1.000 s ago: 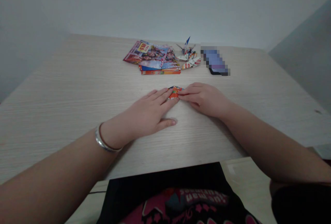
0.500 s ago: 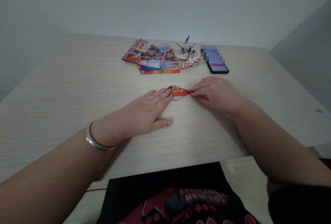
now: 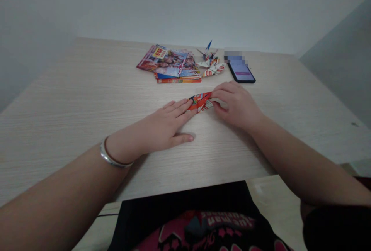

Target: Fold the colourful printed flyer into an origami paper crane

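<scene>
A small folded piece of colourful red paper (image 3: 200, 102) lies on the light wooden table (image 3: 87, 96) in front of me. My left hand (image 3: 164, 127) lies flat with its fingers stretched out, the fingertips pressing the paper's left end. A silver bangle (image 3: 111, 157) is on that wrist. My right hand (image 3: 236, 102) pinches the paper's right end and lifts a flap a little off the table.
At the back of the table lie a stack of colourful printed sheets (image 3: 171, 65), folded paper cranes (image 3: 211, 62) and a dark phone (image 3: 241, 72) with its screen lit. A grey wall stands behind the table. My lap in dark printed clothing is below the near edge.
My right hand slid rightward along the paper, baring more of it, then came back a little and raised the right flap. My left hand stayed pressed on the left end.
</scene>
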